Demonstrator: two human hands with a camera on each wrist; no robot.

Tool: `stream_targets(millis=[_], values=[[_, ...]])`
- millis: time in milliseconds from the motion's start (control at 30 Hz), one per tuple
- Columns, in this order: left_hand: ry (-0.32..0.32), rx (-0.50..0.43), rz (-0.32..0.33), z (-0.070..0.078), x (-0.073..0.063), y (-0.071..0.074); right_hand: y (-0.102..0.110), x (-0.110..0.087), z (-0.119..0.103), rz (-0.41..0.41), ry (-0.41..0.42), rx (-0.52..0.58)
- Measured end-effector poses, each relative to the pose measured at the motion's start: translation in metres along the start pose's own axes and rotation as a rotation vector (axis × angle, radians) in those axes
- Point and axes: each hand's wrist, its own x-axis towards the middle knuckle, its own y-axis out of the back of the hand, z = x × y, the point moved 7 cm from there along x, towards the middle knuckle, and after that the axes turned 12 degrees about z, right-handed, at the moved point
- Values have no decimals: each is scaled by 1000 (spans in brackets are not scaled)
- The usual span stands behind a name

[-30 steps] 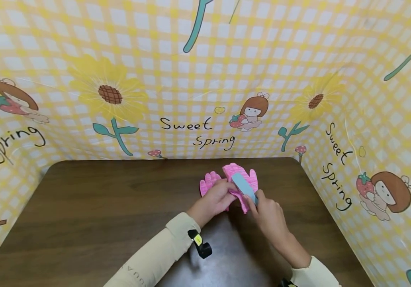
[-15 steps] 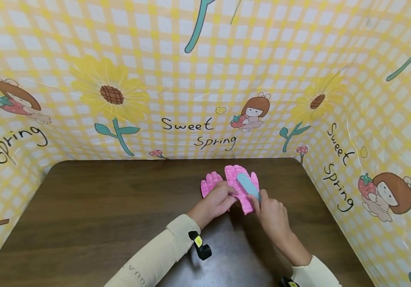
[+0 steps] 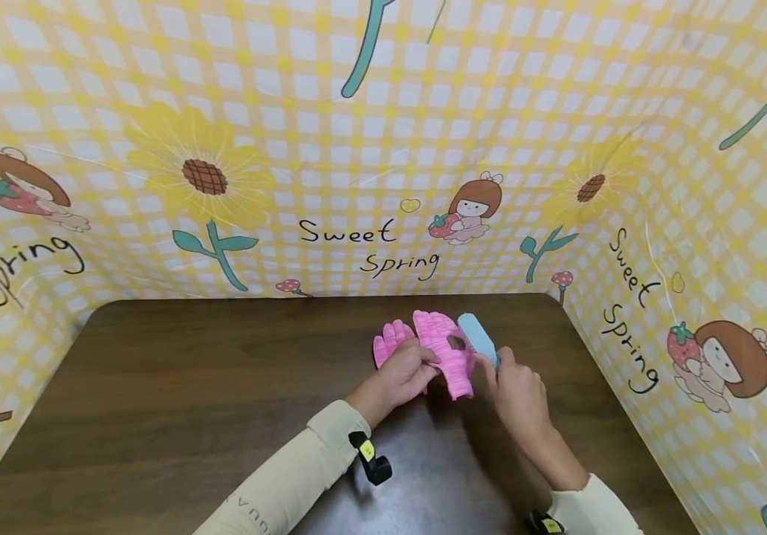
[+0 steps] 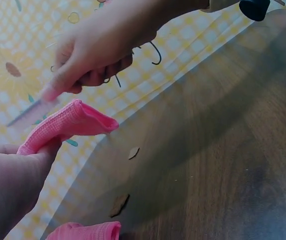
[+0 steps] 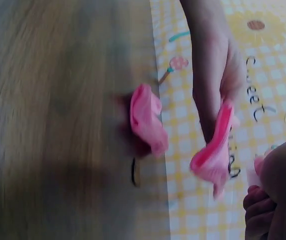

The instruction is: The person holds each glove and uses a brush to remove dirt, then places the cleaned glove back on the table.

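Observation:
My left hand pinches a pink knitted glove and holds it raised, fingers pointing away and cuff toward me. A dark brown patch shows on the glove's face. Gripped by its handle in my right hand is a light blue brush, its head just past the glove's right edge. The brush is blurred in the left wrist view, over the far side of the raised cuff. A second pink glove lies on the table, partly hidden behind my left hand.
Two small brown flakes, a paler one and a darker one, lie on the dark wooden table. A yellow checked cloth with printed flowers stands around the table's back and sides.
The brush has moved right, from across the glove's face to beyond its edge, uncovering the brown patch. My left hand stays nearly in place with the glove.

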Motion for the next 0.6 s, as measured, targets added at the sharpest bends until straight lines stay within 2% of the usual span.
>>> stream_targets(millis=[200,600], values=[[17,-9,0,-1,1,-5,-9,-6,-19,-108,71,72],[23,-11,-1,-6,0,-5,-11,-10,-12,-51,52,5]])
